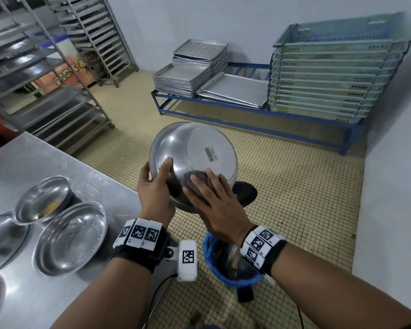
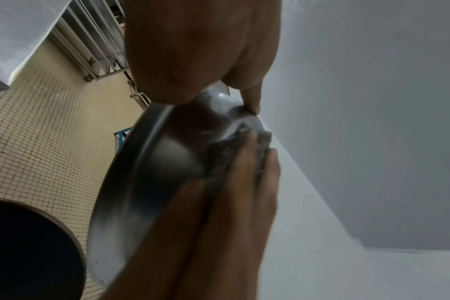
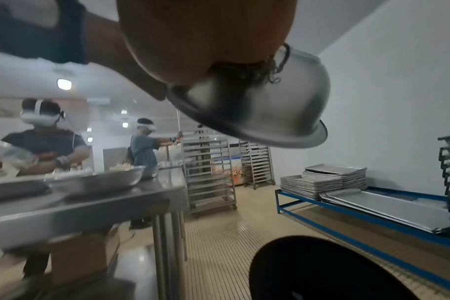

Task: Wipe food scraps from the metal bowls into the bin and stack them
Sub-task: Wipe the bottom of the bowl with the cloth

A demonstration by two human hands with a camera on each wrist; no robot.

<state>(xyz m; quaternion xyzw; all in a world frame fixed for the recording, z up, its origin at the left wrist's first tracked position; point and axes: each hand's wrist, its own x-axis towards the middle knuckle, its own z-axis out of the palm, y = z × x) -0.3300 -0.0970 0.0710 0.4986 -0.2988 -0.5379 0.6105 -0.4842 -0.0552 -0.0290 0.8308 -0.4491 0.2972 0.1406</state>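
Two hands: left hand [image 1: 153, 186] grips upturned bowl [image 1: 195, 150]; right hand [image 1: 214, 200] presses scourer [image 1: 195, 180] flat above bin [image 1: 223, 276].

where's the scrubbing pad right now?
In the head view the scrubbing pad sits under the right hand, pressed against the outside of the tilted metal bowl that the left hand holds beyond the blue-lined bin.

— Where are we?
— A commercial kitchen: tall steel tray racks [image 1: 90, 32] upper left, stacked aluminium baking trays [image 1: 190, 72] centre top, pale plastic crates [image 1: 330, 77] upper right, our stainless worktable [image 1: 45, 162] lower left.
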